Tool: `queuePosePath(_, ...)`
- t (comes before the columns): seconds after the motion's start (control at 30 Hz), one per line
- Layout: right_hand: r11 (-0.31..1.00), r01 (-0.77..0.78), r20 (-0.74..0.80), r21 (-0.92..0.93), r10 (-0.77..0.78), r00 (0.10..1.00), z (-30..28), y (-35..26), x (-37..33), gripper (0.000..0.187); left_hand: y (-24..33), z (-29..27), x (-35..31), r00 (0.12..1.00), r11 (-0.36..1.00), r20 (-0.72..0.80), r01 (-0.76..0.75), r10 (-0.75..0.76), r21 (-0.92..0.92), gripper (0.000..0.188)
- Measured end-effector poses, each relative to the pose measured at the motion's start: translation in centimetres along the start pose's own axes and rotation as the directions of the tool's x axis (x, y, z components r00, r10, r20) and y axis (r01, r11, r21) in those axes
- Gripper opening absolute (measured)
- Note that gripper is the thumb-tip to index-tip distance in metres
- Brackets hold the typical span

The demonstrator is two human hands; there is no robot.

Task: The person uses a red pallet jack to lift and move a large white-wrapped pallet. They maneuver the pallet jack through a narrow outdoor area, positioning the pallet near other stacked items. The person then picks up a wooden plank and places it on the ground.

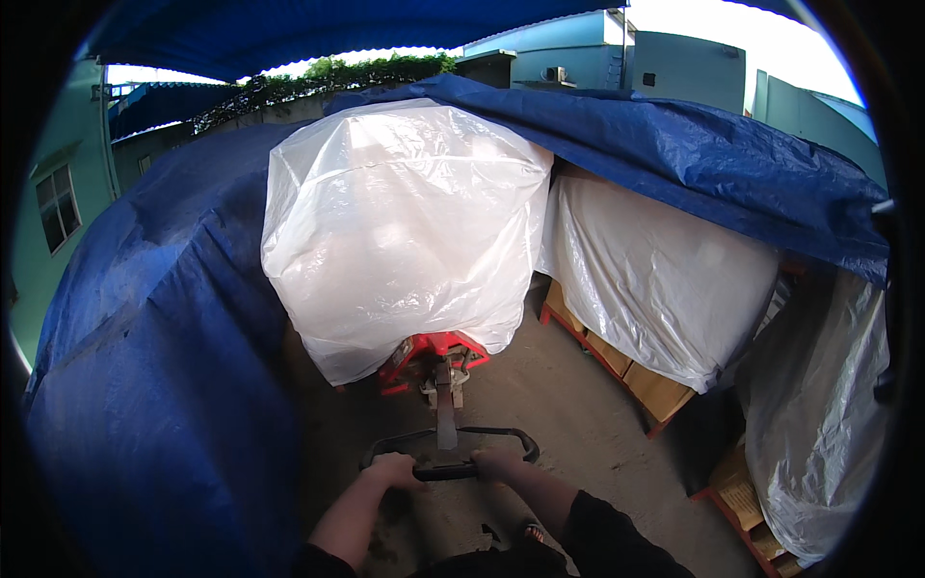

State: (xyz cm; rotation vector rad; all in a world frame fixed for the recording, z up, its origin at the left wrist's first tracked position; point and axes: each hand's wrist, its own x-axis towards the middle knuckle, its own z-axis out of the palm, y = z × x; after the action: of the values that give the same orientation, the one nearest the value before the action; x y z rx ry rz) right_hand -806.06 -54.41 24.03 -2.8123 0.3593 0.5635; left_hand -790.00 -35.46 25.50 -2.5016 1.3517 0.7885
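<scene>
Both my hands are on the black loop handle [432,471] of a red pallet jack [438,344]. My left hand [392,470] is closed round the handle's left part, and my right hand [497,463] grips it on the right. From the handle a grey shaft [446,414] runs forward to the jack's red body. A large load wrapped in white plastic sheeting [409,231] stands directly ahead, over the jack's front; the forks are hidden beneath it.
Blue tarpaulin [183,385] covers a tall pile close on my left. To the right, plastic-covered cartons [655,390] sit on red pallets, under another blue tarpaulin [694,154]. More sheeted cartons [737,491] stand nearer at right. Bare ground [588,433] lies between. Green walls rise behind.
</scene>
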Motion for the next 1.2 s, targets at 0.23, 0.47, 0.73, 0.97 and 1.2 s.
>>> queuePosePath(0.23,0.997,0.067,0.027,0.031,-0.067,0.997,2.9,7.6,-2.6,0.054,9.8,3.1,2.0,0.98,0.98,0.024,0.198,-0.197,-0.01,0.07)
queuePosePath(0.47,0.989,0.129,-0.03,-0.077,-0.132,0.991,8.9,20.6,-9.8,0.066,24.9,10.5,4.3,0.951,0.95,-0.085,0.285,-0.297,-0.13,0.054)
queuePosePath(0.73,0.774,-0.073,-0.346,0.629,0.363,0.865,24.8,25.0,-35.9,0.048,28.4,14.0,-5.2,0.971,0.959,-0.07,0.214,-0.23,-0.186,0.045)
queuePosePath(0.97,-0.163,-0.645,0.37,0.746,0.907,0.199,49.3,17.1,-63.7,0.038,22.5,27.7,-11.3,0.983,0.968,0.175,-0.006,0.052,-0.251,0.046)
queuePosePath(1.2,-0.586,-0.551,0.738,0.595,0.669,0.085,68.0,-3.0,-76.6,0.036,31.8,30.4,-16.8,0.982,0.934,0.119,-0.098,0.147,-0.344,0.031)
